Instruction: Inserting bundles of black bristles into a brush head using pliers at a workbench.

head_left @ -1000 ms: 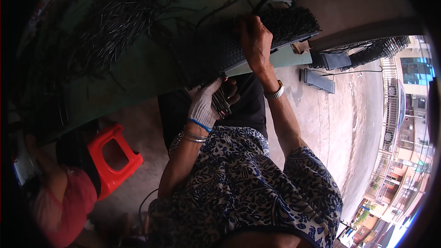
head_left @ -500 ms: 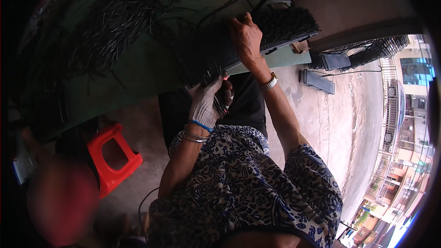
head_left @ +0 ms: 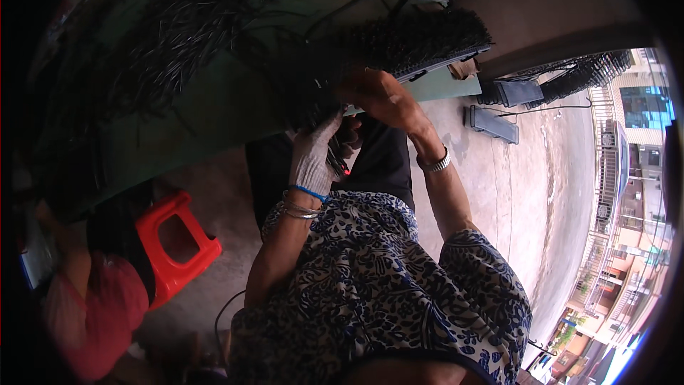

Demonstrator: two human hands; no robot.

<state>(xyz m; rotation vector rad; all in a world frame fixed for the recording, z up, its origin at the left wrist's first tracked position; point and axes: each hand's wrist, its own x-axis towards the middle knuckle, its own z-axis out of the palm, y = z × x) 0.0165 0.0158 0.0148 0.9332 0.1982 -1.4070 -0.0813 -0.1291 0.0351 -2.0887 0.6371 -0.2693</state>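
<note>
My left hand (head_left: 315, 151), in a pale knit glove with a blue cuff, is closed on a bundle of thin black strips (head_left: 336, 160) at the table's near edge. Just right of it and a little farther away, my bare right hand (head_left: 388, 103) is bent with its fingers drawn together. Its fingertips lie in deep shadow, so whatever they pinch is hidden. Both hands are at the dark near end of a long black brush-like piece (head_left: 434, 36), whose dense bristles stand up from a flat base. That near end is too dark to make out.
A heap of loose black strips (head_left: 192, 32) covers the far left of the green table (head_left: 206, 146). A red plastic stool (head_left: 160, 271) stands at left, beside a person in a red top (head_left: 107, 314). Dark grey blocks (head_left: 491, 125) and black racks lie on the floor at right.
My right hand has come down and nearer from atop the bristled piece to beside my left hand. My left hand has barely shifted. The person at left has moved.
</note>
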